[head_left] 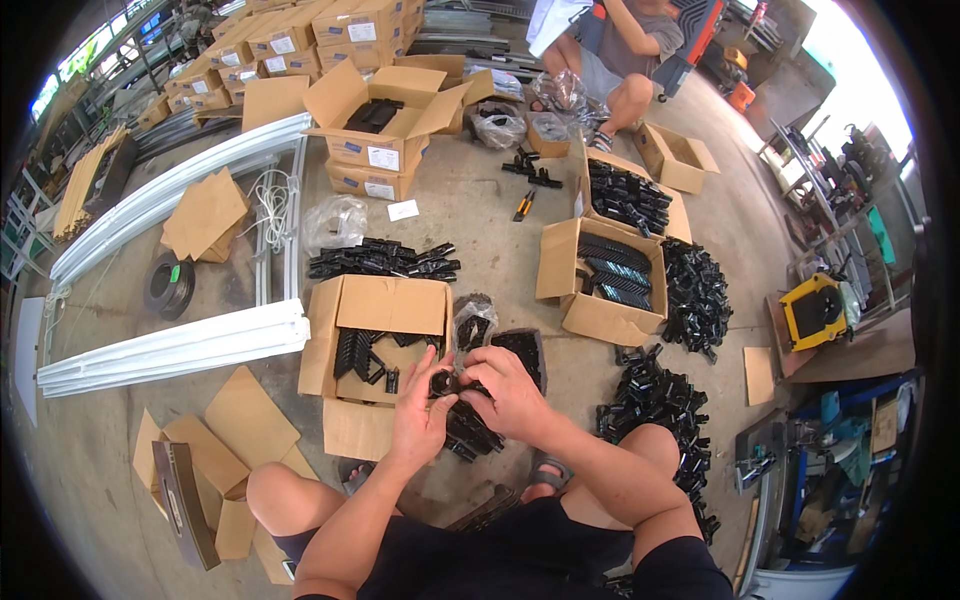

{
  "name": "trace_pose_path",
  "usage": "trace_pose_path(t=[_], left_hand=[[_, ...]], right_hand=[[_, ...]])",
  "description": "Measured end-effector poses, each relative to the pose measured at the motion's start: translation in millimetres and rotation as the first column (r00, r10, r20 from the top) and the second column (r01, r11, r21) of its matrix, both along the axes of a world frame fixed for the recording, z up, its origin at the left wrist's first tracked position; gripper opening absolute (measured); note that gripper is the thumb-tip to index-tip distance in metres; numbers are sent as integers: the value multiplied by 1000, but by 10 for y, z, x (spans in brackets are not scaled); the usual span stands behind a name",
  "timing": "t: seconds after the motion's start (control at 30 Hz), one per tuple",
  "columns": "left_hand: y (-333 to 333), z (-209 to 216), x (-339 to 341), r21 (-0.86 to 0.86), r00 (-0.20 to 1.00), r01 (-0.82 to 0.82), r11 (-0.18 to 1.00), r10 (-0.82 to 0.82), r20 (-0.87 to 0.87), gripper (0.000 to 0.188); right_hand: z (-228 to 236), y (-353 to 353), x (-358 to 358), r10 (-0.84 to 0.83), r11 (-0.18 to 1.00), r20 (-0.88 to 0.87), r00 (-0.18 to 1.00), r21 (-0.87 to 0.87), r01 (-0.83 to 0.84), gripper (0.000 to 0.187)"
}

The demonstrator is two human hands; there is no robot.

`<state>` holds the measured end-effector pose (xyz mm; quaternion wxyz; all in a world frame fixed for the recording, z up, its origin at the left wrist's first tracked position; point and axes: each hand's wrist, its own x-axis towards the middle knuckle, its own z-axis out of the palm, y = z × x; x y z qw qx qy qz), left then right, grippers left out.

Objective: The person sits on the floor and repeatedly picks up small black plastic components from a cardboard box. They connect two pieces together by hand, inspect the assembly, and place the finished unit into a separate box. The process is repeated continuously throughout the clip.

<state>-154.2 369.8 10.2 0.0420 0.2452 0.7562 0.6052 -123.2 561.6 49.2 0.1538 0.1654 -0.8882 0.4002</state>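
Between my knees, my left hand (421, 418) and my right hand (512, 398) meet over a small black part (441, 384), fingers of both closed on it. Its exact kind is partly hidden by the fingers. Just beyond my left hand stands an open cardboard box (392, 292) with black parts (356, 352) set in rows along its far left side. Below my right hand lies a heap of black parts (470, 430). A dark bin (541, 360) with small black pieces and a clear plastic bag (474, 312) are just past my hands.
Two open boxes of black parts, the nearer box (612, 325) and a farther one, stand right of centre. Loose piles of black parts (698, 300) run down the right. White metal profiles (180, 350) lie left. An orange-black cutter (524, 205) is on the floor. Another person (625, 60) sits at the back.
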Motion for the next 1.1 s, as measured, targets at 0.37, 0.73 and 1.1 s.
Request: trace_pose_path(t=[0.37, 0.73, 1.1], left_hand=[[6, 27, -10, -108, 990, -3, 994, -12, -143, 36], [-9, 54, 16, -103, 992, -18, 995, 5, -128, 33], [-18, 73, 20, -100, 991, -10, 995, -3, -137, 33]], right_hand=[[-38, 8, 8, -38, 999, -28, 999, 14, 38, 21], [-15, -31, 22, -56, 992, -62, 996, 110, 63, 23], [-98, -9, 18, -44, 998, -39, 998, 54, 46, 22]])
